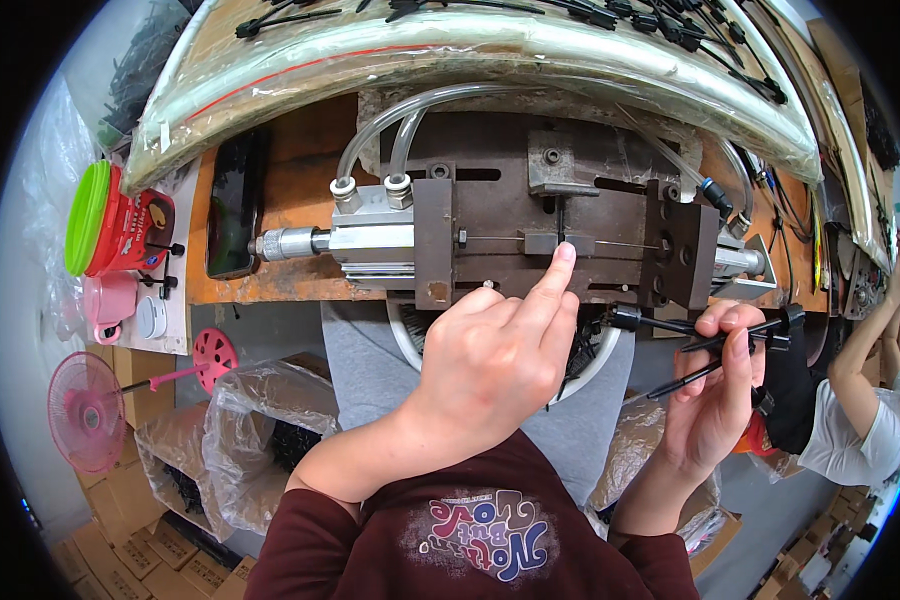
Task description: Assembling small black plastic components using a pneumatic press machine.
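My left hand (500, 355) reaches over the metal clamping fixture (490, 215), index finger stretched out and the other fingers loosely curled. Its fingertip touches the near end of a thin black plastic rod (560, 212) lying across the small metal block (540, 243) in the middle. I cannot see anything gripped in that hand. To the right, my right hand (710, 400) is closed around several black plastic rods (715, 345) with wider ends, pinched between thumb and fingers and pointing different ways.
Pneumatic cylinders (372, 240) with clear hoses (370, 130) flank the fixture. Behind it, a plastic-wrapped tray (470, 45) carries more black rods. At left are a phone (237, 205), a red tub (140, 230) and a pink fan (87, 410). Another person (855, 420) works at far right.
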Motion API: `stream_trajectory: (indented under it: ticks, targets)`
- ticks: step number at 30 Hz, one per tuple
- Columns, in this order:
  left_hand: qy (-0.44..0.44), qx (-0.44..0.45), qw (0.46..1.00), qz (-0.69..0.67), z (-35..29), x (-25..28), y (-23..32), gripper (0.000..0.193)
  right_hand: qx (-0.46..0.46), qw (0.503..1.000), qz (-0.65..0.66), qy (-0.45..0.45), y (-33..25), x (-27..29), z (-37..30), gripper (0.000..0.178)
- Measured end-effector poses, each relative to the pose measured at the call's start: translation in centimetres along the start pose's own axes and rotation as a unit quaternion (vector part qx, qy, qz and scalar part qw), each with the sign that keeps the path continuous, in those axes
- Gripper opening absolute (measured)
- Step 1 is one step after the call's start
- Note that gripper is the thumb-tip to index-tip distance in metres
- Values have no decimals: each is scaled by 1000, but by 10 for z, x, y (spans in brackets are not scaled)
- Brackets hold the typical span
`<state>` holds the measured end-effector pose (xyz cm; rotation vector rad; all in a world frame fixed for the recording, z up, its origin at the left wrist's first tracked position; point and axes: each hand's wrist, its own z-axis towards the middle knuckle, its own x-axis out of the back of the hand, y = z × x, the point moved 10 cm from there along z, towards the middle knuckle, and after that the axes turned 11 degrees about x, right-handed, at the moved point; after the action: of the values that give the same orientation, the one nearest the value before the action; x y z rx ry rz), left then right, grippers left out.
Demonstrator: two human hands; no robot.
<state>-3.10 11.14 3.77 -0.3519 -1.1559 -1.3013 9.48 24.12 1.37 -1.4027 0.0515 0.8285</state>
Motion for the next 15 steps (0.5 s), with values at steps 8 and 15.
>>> stream_trajectory:
  ticks: [8, 15]
  targets:
    - [-22, 15, 999, -17, 2, 1, -3, 27, -83, 993, 79, -20, 19, -4, -5, 15]
    - [-137, 84, 880, -447, -5, 18, -9, 46, -123, 985, 102, -59, 26, -17, -12, 15]
